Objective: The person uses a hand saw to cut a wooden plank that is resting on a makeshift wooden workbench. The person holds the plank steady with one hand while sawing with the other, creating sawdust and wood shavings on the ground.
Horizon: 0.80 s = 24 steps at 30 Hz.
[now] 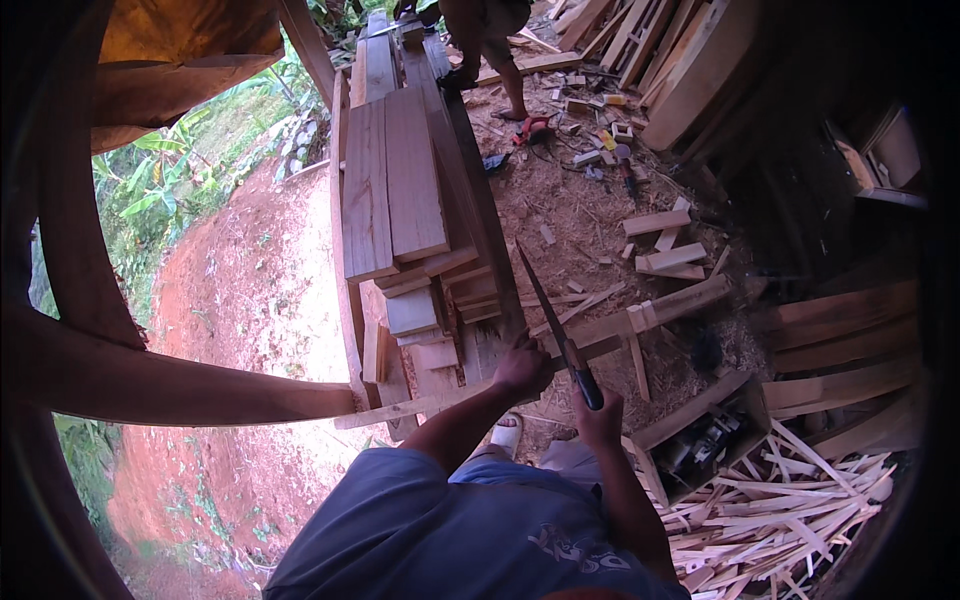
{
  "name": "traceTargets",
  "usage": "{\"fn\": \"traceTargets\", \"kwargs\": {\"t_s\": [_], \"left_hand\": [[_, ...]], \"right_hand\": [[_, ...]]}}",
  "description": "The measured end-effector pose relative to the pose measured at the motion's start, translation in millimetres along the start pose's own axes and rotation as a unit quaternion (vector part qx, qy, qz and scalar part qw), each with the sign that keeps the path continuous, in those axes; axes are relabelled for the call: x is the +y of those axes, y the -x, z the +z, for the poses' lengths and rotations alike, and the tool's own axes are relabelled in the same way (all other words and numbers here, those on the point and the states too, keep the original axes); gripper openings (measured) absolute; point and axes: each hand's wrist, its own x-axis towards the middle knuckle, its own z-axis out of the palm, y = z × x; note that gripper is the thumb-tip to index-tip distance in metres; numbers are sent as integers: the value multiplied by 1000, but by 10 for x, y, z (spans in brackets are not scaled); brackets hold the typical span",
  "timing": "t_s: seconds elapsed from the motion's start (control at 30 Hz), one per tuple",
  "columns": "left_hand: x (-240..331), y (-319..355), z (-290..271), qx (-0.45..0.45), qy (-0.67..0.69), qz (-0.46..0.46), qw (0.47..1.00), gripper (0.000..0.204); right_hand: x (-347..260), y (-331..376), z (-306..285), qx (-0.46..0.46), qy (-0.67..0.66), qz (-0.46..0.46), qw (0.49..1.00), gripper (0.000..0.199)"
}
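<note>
My right hand (598, 418) is closed round the black handle of a handsaw (546, 305). Its long, tapering blade points up and away to the left, beside the end of a long dark plank (484, 215). At that plank's near end, my left hand (525, 370) is closed on the wood, just left of the saw. The plank runs away from me along the right side of a stack of sawn boards (414, 175). A narrow crossbeam (684, 302) passes under the plank's near end, close to both hands.
Another person (483, 35) stands at the far end of the stack. Wood offcuts (668, 258) and a red power tool (534, 129) lie on the shavings-covered ground. To the right are a wooden box of tools (700, 440) and a heap of thin strips (780, 510). Timber posts frame the left.
</note>
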Motion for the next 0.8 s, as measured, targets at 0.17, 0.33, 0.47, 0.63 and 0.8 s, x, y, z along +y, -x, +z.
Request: {"fn": "traceTargets", "kwargs": {"t_s": [0.17, 0.33, 0.47, 0.63, 0.8], "left_hand": [[87, -42, -27, -20, 2, -15, 1000, 29], [110, -57, -32, -53, 6, -28, 998, 29], [86, -56, -35, -81, -7, -29, 996, 29], [133, -21, -133, -70, 13, -31, 997, 27], [112, -42, -55, -79, -18, -37, 996, 26]], "right_hand": [[-21, 146, -78, 18, 23, -11, 1000, 36], [220, 420, -183, -3, 18, 36, 999, 33], [284, 823, -485, 8, 34, 56, 998, 31], [134, 1412, -975, 2, 6, 70, 997, 24], [-341, 1957, -1407, -25, 5, 114, 993, 20]]}}
